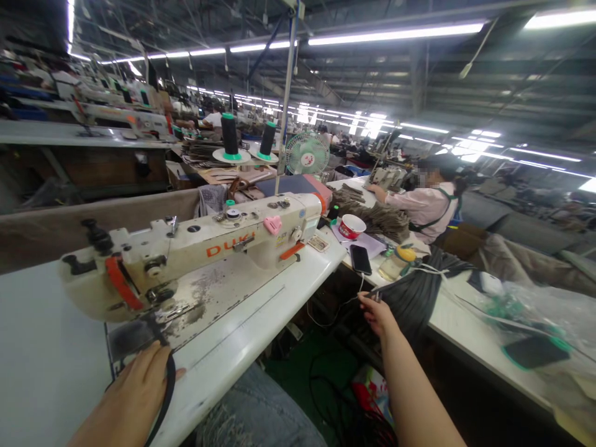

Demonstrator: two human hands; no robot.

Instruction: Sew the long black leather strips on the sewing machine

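My left hand (138,391) lies flat on the bed of a sewing machine (218,248), close to its needle end, fingers stretched out. A narrow black strip (167,388) curves between its thumb and forefinger; part of it is hidden under the hand. Out to the right, my right hand (379,315) is closed in a pinch on the end of dark fabric strips (419,295). These hang in a bundle over the edge of the side table (459,310). Something small and shiny shows at the right fingers, too small to name.
Past the machine are a phone (361,259) on a white cable, a red-and-white bowl (351,226), a yellow-topped jar (398,262) and a green fan (307,154). Black thread cones (230,136) stand behind. A co-worker (433,205) sits at the right. Plastic bags (549,310) cover the side table's near end.
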